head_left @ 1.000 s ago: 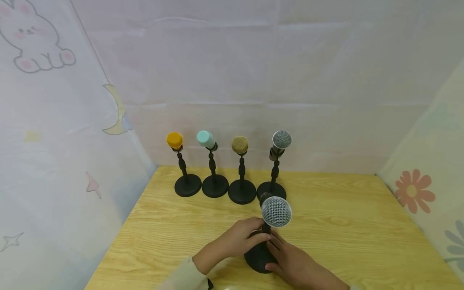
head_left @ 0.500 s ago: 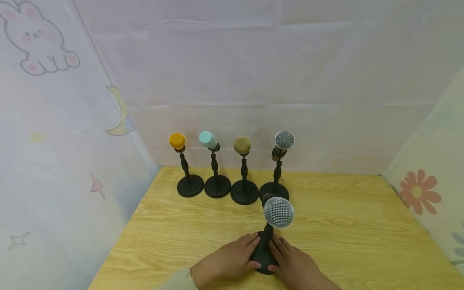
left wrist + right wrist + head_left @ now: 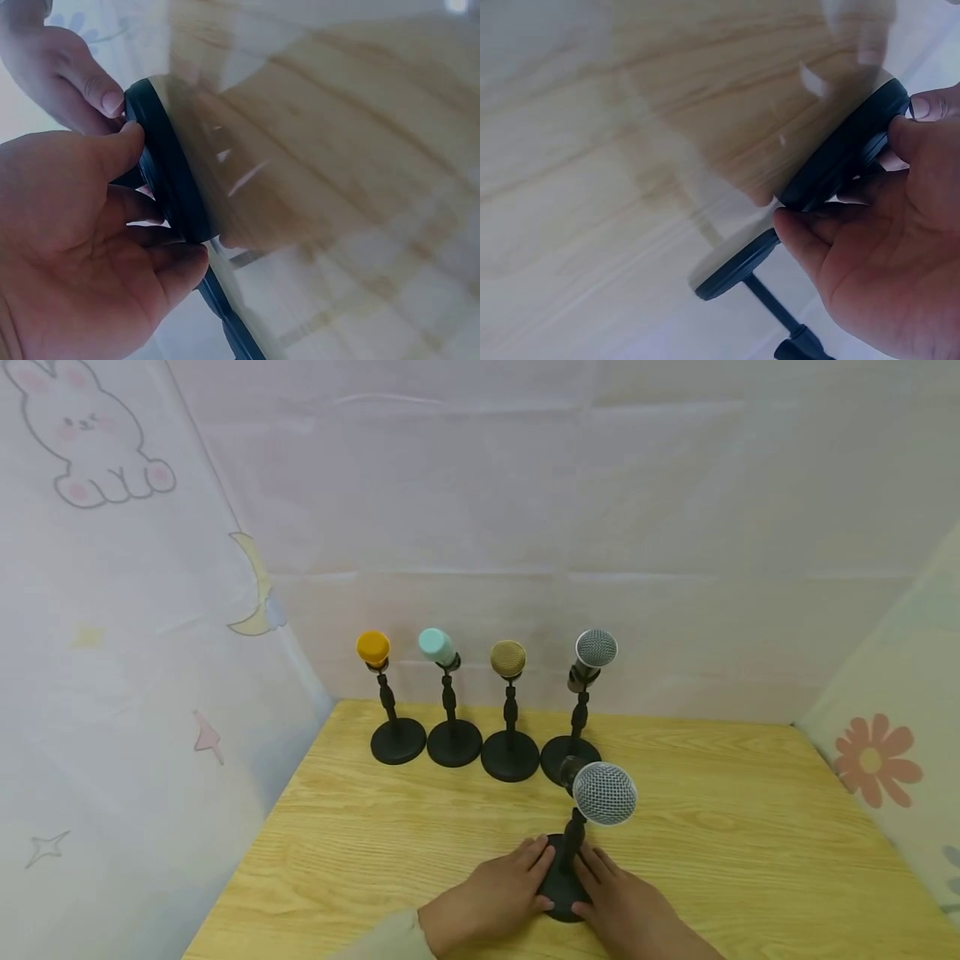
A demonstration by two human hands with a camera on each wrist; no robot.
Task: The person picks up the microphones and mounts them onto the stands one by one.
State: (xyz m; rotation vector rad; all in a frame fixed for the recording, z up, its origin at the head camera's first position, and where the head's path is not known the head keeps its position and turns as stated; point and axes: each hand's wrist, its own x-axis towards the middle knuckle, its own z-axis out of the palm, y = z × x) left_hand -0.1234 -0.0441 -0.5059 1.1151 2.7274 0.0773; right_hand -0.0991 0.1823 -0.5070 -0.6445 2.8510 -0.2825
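Note:
A microphone with a silver mesh head [image 3: 604, 793] sits tilted on a black stand, its round base [image 3: 564, 895] at the front of the table. My left hand [image 3: 497, 893] holds the base's left edge, thumb at the near side and fingers farther along. On the opposite edge, my right hand [image 3: 628, 906] grips it the same way, fingers beside the pole. In the left wrist view the thumb and curled fingers meet the rim of the black base [image 3: 169, 165]. From the right wrist, the base [image 3: 844, 154] appears flat on the tabletop between thumb and fingers.
Behind stands a row of black stands with an orange-topped microphone [image 3: 372, 648], a mint one [image 3: 437, 645], a gold-mesh one [image 3: 508, 658] and a silver-mesh one [image 3: 596, 648]. The wooden table [image 3: 720, 827] meets a pale cloth backdrop [image 3: 480, 510].
My left hand has come down from near the pole to the left edge of the base. The held stand has shifted slightly right; the whole view has drifted a little too.

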